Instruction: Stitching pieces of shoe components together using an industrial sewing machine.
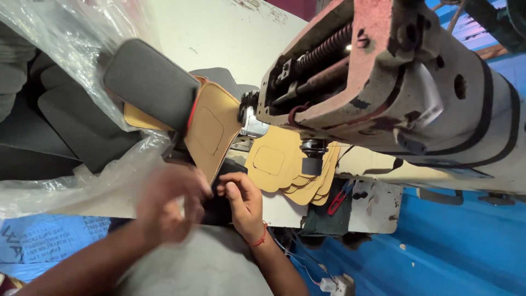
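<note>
Both hands meet at a dark piece [219, 205] below a worn sewing machine [394, 82]. The right hand [244, 200] pinches its edge; the left hand [167, 203] is motion-blurred, its grip unreadable. Tan cut pieces [285, 170] lie partly hidden behind the machine head.

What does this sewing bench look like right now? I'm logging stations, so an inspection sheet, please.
Surface: pale worktable, scuffed, partly covered.
Job's things: tan and dark piece at both hands; stack of tan cut pieces under the sewing machine.
Clutter: clear plastic bag of dark pieces; red snips.
Grippers: left hand blurred, right hand pinching the dark edge.
Cables: thin wires to a white plug.
Surroundings: blue sheeting.
</note>
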